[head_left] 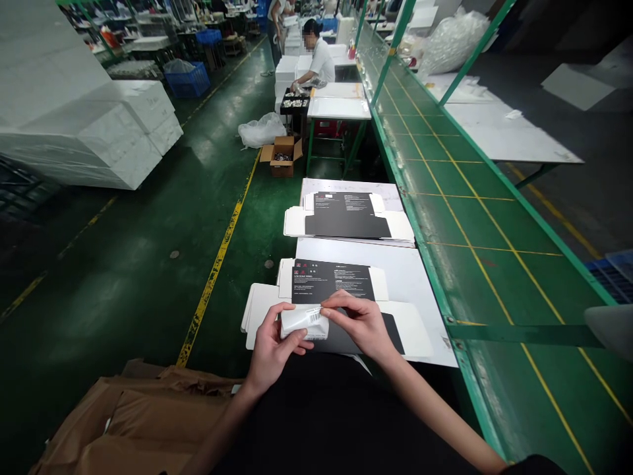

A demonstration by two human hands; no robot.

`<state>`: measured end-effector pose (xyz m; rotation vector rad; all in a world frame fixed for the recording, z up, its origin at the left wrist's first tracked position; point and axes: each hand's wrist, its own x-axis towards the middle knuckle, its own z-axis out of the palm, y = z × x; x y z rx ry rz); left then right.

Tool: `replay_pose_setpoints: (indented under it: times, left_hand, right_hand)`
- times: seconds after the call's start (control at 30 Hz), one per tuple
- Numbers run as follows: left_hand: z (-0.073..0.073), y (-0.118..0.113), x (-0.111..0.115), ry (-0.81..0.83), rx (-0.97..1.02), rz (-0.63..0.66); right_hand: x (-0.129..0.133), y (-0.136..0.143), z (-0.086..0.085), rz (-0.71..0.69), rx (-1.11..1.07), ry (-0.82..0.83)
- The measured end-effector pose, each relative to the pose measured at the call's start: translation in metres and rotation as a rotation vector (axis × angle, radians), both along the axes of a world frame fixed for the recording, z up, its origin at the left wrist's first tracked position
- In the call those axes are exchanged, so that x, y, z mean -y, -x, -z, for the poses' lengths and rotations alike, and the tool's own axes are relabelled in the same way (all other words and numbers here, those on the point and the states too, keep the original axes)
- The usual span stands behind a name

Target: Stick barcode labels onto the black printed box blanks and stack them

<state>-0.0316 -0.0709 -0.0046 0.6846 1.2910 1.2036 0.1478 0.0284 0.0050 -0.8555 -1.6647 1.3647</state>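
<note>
A white roll of labels (299, 323) with printed barcodes is held above the near stack of flat cartons. My left hand (277, 343) wraps round it, fingers behind and thumb in front. At its right end, my right hand (359, 323) pinches with thumb and index finger at the edge of a barcode label; whether the label's edge is lifted is too small to tell. Beneath both hands lie flat black-and-white cartons (331, 280) with white flaps, on a white table (430, 316).
A second stack of flat cartons (346, 221) lies farther back. To the right runs a green conveyor (459, 204) with a metal frame. Brown sheets (148, 422) are at lower left. An open cardboard box (283, 161) stands on the floor, and a person (321, 63) works beyond it.
</note>
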Motion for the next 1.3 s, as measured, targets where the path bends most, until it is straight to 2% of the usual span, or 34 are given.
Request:
replay_pose_setpoints:
  times: [0.2, 0.33, 0.43, 0.57, 0.8, 1.1, 1.3]
  left_hand:
    - [0.005, -0.002, -0.003, 0.036, -0.047, -0.034]
    - [0.015, -0.003, -0.004, 0.046, -0.079, -0.064]
    - [0.023, -0.004, -0.005, 0.055, -0.102, -0.082]
    - [0.034, -0.005, -0.007, 0.056, -0.143, -0.112]
    - [0.046, -0.007, -0.006, -0.034, -0.263, -0.147]
    - [0.052, -0.006, -0.004, -0.145, -0.554, -0.144]
    - [0.054, -0.007, -0.001, -0.138, -0.576, -0.144]
  right_hand:
    - [0.006, 0.001, 0.005, 0.064, 0.112, -0.475]
    - [0.011, 0.002, 0.016, 0.136, 0.171, -0.610]
    - [0.015, 0.004, 0.024, 0.178, 0.172, -0.540]
    - [0.018, 0.009, 0.029, 0.215, 0.145, -0.271]
    - [0.010, 0.009, 0.025, 0.151, 0.089, 0.006]
    - [0.014, 0.008, 0.022, 0.172, 0.125, 0.120]
    - [0.016, 0.008, 0.018, 0.163, 0.121, 0.132]
